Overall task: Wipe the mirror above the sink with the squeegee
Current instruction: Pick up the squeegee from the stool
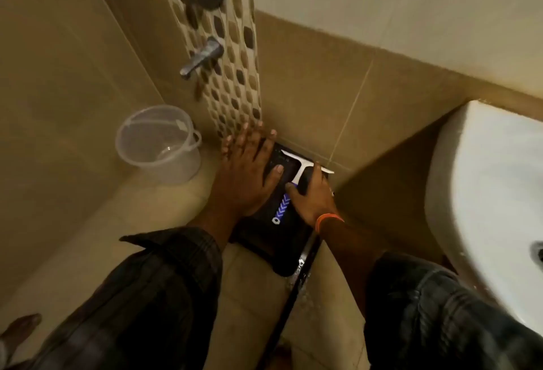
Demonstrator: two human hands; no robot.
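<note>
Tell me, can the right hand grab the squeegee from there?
Probably yes. The right hand already rests on the squeegee, fingers around the neck below the white blade, with nothing between. The left hand lies flat on the black bag beside it, not blocking.

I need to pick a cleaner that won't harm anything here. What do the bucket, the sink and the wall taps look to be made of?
Bucket: clear, slightly frosted plastic, since the floor shows through it. Sink: white glazed ceramic, by its smooth soft sheen. Wall taps: polished, probably chromed metal, with bright reflections, though blur leaves the finish uncertain.
</note>
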